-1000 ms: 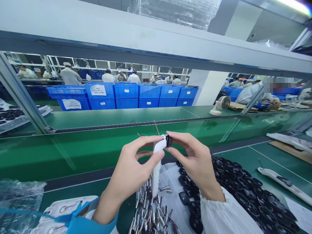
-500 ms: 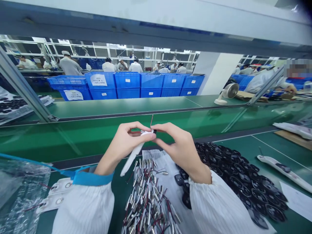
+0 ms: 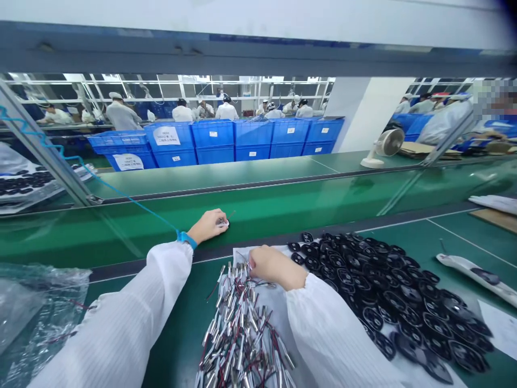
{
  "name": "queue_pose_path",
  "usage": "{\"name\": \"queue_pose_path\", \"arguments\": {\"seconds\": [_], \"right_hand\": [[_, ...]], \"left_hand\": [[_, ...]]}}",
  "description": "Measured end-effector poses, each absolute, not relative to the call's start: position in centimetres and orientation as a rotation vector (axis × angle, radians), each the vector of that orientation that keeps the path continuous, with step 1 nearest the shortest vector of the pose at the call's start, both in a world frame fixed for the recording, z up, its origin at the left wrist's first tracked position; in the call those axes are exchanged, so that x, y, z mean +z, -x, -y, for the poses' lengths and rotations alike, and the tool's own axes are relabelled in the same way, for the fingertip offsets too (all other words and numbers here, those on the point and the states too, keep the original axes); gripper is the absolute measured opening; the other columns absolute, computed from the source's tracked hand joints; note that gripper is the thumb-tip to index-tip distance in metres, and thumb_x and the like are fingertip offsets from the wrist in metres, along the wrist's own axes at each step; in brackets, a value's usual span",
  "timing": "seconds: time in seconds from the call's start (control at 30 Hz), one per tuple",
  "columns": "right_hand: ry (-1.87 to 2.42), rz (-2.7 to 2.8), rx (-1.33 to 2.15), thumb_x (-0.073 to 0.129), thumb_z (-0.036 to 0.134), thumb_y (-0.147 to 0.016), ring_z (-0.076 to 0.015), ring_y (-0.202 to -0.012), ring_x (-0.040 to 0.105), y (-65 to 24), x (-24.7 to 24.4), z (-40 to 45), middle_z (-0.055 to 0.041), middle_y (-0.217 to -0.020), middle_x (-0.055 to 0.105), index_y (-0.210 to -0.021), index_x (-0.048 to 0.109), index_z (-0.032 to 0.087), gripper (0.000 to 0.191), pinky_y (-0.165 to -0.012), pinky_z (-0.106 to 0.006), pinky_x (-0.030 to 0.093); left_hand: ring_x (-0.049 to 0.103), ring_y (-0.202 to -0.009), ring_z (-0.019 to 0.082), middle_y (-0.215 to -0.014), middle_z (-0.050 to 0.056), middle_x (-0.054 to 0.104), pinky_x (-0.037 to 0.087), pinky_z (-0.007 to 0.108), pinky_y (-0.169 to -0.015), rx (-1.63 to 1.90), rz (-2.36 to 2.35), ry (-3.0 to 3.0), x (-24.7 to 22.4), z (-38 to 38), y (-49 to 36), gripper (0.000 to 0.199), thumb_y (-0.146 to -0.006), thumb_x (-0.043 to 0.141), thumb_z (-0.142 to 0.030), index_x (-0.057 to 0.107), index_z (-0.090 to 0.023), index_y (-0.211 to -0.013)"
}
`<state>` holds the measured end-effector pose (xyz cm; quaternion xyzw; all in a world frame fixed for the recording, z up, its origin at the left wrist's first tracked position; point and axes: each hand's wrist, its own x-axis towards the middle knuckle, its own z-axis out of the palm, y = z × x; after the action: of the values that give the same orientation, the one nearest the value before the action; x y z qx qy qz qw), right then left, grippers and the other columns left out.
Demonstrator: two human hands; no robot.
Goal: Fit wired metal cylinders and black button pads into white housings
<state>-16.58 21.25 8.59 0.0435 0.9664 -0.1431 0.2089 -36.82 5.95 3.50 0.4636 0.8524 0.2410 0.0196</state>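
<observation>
Beyond the long dark table edge (image 3: 404, 220), over the broad glossy green belt (image 3: 283, 202), the left hand (image 3: 208, 226) pinches a small white plastic piece (image 3: 222, 223); the right hand (image 3: 274, 264), fingers curled, hold unclear, meets slim silver wired cylinders (image 3: 238, 318).

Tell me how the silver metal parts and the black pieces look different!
The metal parts are thin and silver; the black pieces are broad and dark. Red wires stick out among the metal parts, but none show on the black pieces. Both lie in messy piles.
</observation>
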Motion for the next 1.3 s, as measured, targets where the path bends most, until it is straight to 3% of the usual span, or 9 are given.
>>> {"name": "queue_pose_path", "arguments": {"seconds": [0.17, 0.33, 0.43, 0.53, 0.6, 0.7, 0.87, 1.13, 1.3], "right_hand": [[-0.079, -2.746, -0.51, 0.063, 0.017, -0.099, -0.021, -0.097, 0.07, 16.4, 9.6, -23.3, -0.0092, -0.104, 0.074, -0.101, 0.07, 0.013, 0.008, -0.088, -0.036, 0.053], [0.007, -2.82, -0.744, 0.047, 0.017, -0.102, -0.0195, -0.08, 0.067, 15.7, 11.5, -25.3, -0.0097, -0.091, 0.074, -0.096, 0.066, 0.015, 0.021, -0.07, -0.027, 0.045], [0.045, -2.875, -0.881, 0.032, 0.021, -0.105, -0.0188, -0.08, 0.063, 15.0, 12.7, -26.2, -0.0077, -0.093, 0.071, -0.104, 0.063, 0.017, 0.032, -0.071, -0.027, 0.044], [0.051, -2.957, -1.094, 0.03, 0.032, -0.104, -0.0178, -0.065, 0.053, 14.2, 14.0, -26.8, -0.0023, -0.077, 0.061, -0.102, 0.064, 0.019, 0.037, -0.062, -0.027, 0.039], [0.056, -3.021, -1.248, 0.034, 0.043, -0.102, -0.0166, -0.056, 0.045, 13.7, 14.9, -26.9, 0.0012, -0.065, 0.051, -0.096, 0.066, 0.02, 0.04, -0.056, -0.027, 0.034], [0.046, -3.085, -1.33, 0.037, 0.05, -0.098, -0.0153, -0.051, 0.035, 13.1, 15.8, -26.7, 0.0037, -0.057, 0.041, -0.093, 0.07, 0.021, 0.044, -0.052, -0.028, 0.027], [0.049, -3.091, -1.295, 0.04, 0.051, -0.095, -0.0143, -0.05, 0.029, 13.2, 16.0, -25.5, 0.0042, -0.055, 0.039, -0.085, 0.071, 0.021, 0.043, -0.052, -0.028, 0.022], [0.159, -3.045, -1.313, 0.044, 0.048, -0.096, -0.0152, -0.055, 0.034, 13.4, 15.8, -24.8, 0.0024, -0.061, 0.049, -0.09, 0.074, 0.02, 0.042, -0.057, -0.029, 0.024], [0.2, -3.006, -1.42, 0.047, 0.046, -0.099, -0.0147, -0.057, 0.033, 13.3, 15.6, -24.8, 0.0024, -0.064, 0.047, -0.091, 0.074, 0.02, 0.038, -0.057, -0.028, 0.023]], "left_hand": [[0.065, -0.116, 0.027, -0.123, 0.011, 0.068, 0.052, 0.052, -0.104, 0.612, -2.588, -1.509, 4.1, -6.1, 36.1, 0.031, -0.097, 0.072, -0.037, 0.068, -0.014, -0.117], [0.034, -0.152, 0.034, -0.164, 0.014, 0.039, 0.03, 0.053, -0.124, 0.554, -2.689, -1.429, 9.0, -2.3, 34.0, 0.068, -0.094, 0.066, -0.049, 0.046, -0.022, -0.154], [0.055, -0.136, 0.031, -0.145, 0.009, 0.061, 0.039, 0.047, -0.119, 0.407, -2.712, -1.263, 11.9, 4.2, 31.7, 0.049, -0.094, 0.052, -0.044, 0.064, -0.023, -0.137], [0.069, -0.113, 0.035, -0.119, 0.008, 0.076, 0.054, 0.046, -0.102, 0.206, -2.674, -1.027, 12.9, 12.0, 28.4, 0.043, -0.076, 0.057, -0.033, 0.078, -0.023, -0.112], [0.068, -0.117, 0.037, -0.124, 0.01, 0.074, 0.056, 0.046, -0.1, 0.12, -2.674, -0.9, 12.3, 16.2, 26.2, 0.056, -0.066, 0.059, -0.028, 0.077, -0.023, -0.118], [0.062, -0.126, 0.036, -0.136, 0.014, 0.066, 0.051, 0.046, -0.107, 0.077, -2.737, -0.785, 10.7, 19.7, 24.0, 0.063, -0.074, 0.052, -0.028, 0.069, -0.02, -0.135], [0.061, -0.122, 0.035, -0.13, 0.015, 0.065, 0.048, 0.048, -0.107, 0.137, -2.8, -0.783, 8.4, 18.9, 23.5, 0.052, -0.089, 0.041, -0.03, 0.073, -0.017, -0.128], [0.065, -0.103, 0.03, -0.108, 0.012, 0.067, 0.054, 0.041, -0.093, 0.389, -2.809, -0.947, 8.0, 13.6, 22.8, 0.034, -0.09, 0.046, -0.027, 0.08, -0.023, -0.092], [0.06, -0.117, 0.037, -0.146, 0.009, 0.055, 0.053, 0.051, -0.099, 0.734, -2.887, -0.951, 9.4, 10.9, 22.5, 0.035, -0.098, 0.048, -0.039, 0.08, -0.027, -0.089]]}}
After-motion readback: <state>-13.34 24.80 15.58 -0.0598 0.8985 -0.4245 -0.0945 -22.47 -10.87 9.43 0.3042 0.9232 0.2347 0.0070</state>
